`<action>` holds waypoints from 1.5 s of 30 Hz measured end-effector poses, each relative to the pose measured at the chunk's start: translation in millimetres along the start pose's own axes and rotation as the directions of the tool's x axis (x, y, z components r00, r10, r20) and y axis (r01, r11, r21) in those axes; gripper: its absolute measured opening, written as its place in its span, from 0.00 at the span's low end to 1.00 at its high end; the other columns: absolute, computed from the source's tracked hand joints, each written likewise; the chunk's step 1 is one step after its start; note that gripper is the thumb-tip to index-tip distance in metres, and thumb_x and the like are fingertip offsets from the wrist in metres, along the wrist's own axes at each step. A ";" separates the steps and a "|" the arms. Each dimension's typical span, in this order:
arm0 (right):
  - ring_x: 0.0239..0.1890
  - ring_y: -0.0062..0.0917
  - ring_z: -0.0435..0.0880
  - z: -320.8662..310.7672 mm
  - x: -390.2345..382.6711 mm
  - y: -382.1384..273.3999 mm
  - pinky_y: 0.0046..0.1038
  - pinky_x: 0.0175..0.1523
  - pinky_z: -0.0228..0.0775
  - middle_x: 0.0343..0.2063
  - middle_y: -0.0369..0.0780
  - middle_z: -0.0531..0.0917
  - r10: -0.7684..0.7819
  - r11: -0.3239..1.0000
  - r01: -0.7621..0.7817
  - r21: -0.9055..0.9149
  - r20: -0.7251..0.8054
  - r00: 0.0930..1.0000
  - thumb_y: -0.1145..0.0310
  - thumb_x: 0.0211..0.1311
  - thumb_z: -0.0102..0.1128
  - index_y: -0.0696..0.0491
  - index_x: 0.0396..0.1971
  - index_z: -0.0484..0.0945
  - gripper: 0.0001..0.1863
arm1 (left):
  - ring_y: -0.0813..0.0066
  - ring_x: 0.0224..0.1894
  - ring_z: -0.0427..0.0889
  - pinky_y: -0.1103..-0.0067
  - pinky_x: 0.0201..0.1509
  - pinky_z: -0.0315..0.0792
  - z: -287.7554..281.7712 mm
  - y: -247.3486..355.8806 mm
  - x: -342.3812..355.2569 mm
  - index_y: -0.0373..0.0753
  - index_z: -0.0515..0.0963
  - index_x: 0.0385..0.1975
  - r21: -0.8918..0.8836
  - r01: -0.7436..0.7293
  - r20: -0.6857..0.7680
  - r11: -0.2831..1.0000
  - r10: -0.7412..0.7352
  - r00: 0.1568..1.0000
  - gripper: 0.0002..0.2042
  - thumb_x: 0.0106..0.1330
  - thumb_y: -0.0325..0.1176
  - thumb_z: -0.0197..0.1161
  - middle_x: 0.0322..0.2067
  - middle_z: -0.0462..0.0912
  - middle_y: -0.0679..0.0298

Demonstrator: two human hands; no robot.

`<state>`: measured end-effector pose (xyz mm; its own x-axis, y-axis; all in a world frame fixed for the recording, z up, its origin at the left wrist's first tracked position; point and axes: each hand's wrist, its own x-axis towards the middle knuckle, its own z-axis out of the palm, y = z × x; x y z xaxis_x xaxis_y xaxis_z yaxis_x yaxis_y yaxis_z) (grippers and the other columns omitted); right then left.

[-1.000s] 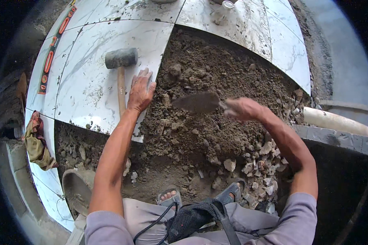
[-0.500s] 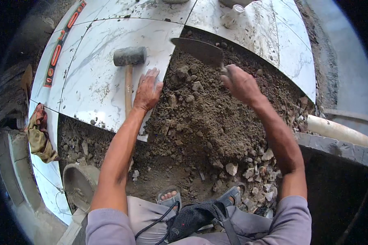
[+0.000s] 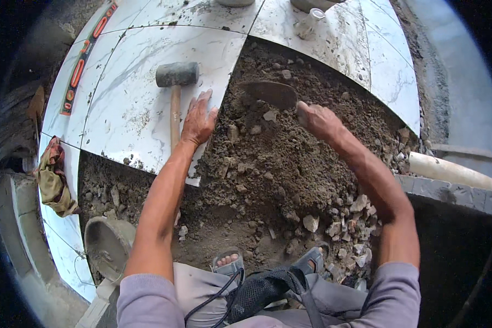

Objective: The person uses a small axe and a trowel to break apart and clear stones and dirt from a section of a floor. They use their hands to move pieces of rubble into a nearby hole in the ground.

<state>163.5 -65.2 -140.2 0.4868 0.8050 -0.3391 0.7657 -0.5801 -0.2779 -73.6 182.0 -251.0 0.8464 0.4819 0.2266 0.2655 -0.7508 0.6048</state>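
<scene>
Right hand (image 3: 320, 121): fingers curled closed round the handle of a trowel (image 3: 274, 95), grip firm by the look of it. Blade sticks out to the left of that hand, tip pointing across toward the left-hand side, over the bare soil (image 3: 290, 164). Can't tell whether the blade touches the dirt or sits just above it.

Left hand (image 3: 198, 121): open, palm down, nothing in it. Rests on the marble-look tile (image 3: 139, 112) close to its right edge, fingers pointing away from the body, thumb out toward the soil.

Mallet (image 3: 177, 75) lies on the same tile just left of the left hand: dark head beyond the fingertips, wooden handle running back alongside the hand and partly behind the forearm. Spirit level (image 3: 86, 60), orange and black, farther left of that hand. Crumpled cloth (image 3: 54, 177) left and nearer the body; bucket (image 3: 105, 246) nearer still, below the left hand.

Right-hand side: stone rubble (image 3: 344, 229) between the right hand and the body, pale pipe (image 3: 448, 170) well to its right. Clear container (image 3: 310, 24) beyond it, on the far tiles.
</scene>
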 end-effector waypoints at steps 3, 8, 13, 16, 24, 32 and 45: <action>0.22 0.39 0.79 -10.9 -6.4 29.3 0.38 0.24 0.71 0.21 0.44 0.78 -0.126 0.933 0.135 -0.333 0.049 0.991 0.67 0.65 0.48 0.53 0.36 0.67 0.06 | 0.49 0.64 0.59 0.63 0.70 0.47 -1.6 0.1 -0.8 0.36 0.58 0.62 0.013 0.010 0.002 1.000 -0.010 1.000 0.26 0.66 0.40 0.46 0.60 0.64 0.46; 0.35 0.47 0.78 12.7 -72.9 66.5 0.45 0.39 0.70 0.33 0.50 0.77 0.009 0.999 -0.014 -0.033 -0.137 0.991 0.65 0.64 0.49 0.54 0.39 0.66 0.10 | 0.51 0.65 0.60 0.63 0.70 0.47 0.2 -1.6 -0.8 0.35 0.58 0.62 0.009 -0.015 0.001 1.000 0.015 1.000 0.27 0.66 0.43 0.45 0.60 0.65 0.48; 0.33 0.50 0.77 98.9 -164.7 -9.1 0.45 0.35 0.72 0.32 0.54 0.73 0.061 0.996 -0.059 -0.060 0.030 0.998 0.78 0.59 0.37 0.58 0.42 0.63 0.11 | 0.53 0.65 0.60 0.63 0.70 0.48 2.3 -3.7 0.1 0.36 0.60 0.61 0.007 -0.019 -0.021 1.000 0.020 1.000 0.26 0.66 0.43 0.45 0.59 0.65 0.49; 0.33 0.55 0.76 113.6 -197.9 -29.2 0.49 0.38 0.68 0.34 0.56 0.73 0.079 0.996 -0.084 0.041 0.119 0.990 0.75 0.60 0.39 0.59 0.41 0.62 0.10 | 0.53 0.64 0.60 0.64 0.70 0.49 3.3 -5.1 0.5 0.36 0.61 0.61 0.076 -0.056 -0.034 0.996 0.059 0.998 0.25 0.66 0.42 0.46 0.60 0.65 0.48; 0.35 0.53 0.73 128.0 -199.4 -59.2 0.48 0.40 0.66 0.32 0.55 0.71 0.132 0.981 -0.096 0.171 -0.213 0.968 0.72 0.56 0.50 0.59 0.40 0.62 0.14 | 0.54 0.65 0.60 0.63 0.70 0.46 13.5 -12.8 1.6 0.36 0.62 0.60 0.056 -0.072 -0.049 0.996 0.075 0.996 0.26 0.66 0.44 0.45 0.60 0.65 0.48; 0.36 0.54 0.76 153.7 -197.7 -134.8 0.51 0.39 0.69 0.36 0.53 0.74 0.175 0.934 -0.128 0.334 -0.115 0.978 0.69 0.57 0.50 0.56 0.44 0.63 0.16 | 0.56 0.66 0.58 0.62 0.70 0.45 16.8 -22.2 2.8 0.38 0.60 0.62 0.070 -0.053 0.001 0.996 0.053 0.999 0.26 0.66 0.45 0.45 0.62 0.63 0.50; 0.35 0.52 0.77 133.1 -211.7 -86.3 0.47 0.40 0.70 0.33 0.52 0.76 0.091 0.951 -0.034 0.307 -0.172 0.981 0.69 0.58 0.52 0.56 0.42 0.63 0.14 | 0.53 0.69 0.50 0.60 0.71 0.41 13.7 -18.1 8.3 0.41 0.53 0.66 0.100 -0.014 0.141 0.995 -0.001 0.990 0.30 0.68 0.51 0.42 0.66 0.54 0.53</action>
<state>-61.6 -202.1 -164.1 0.6192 0.7585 -0.2030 0.5826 -0.6172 -0.5289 -65.0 193.4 -270.5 0.9029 0.4138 0.1161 0.2990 -0.7989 0.5219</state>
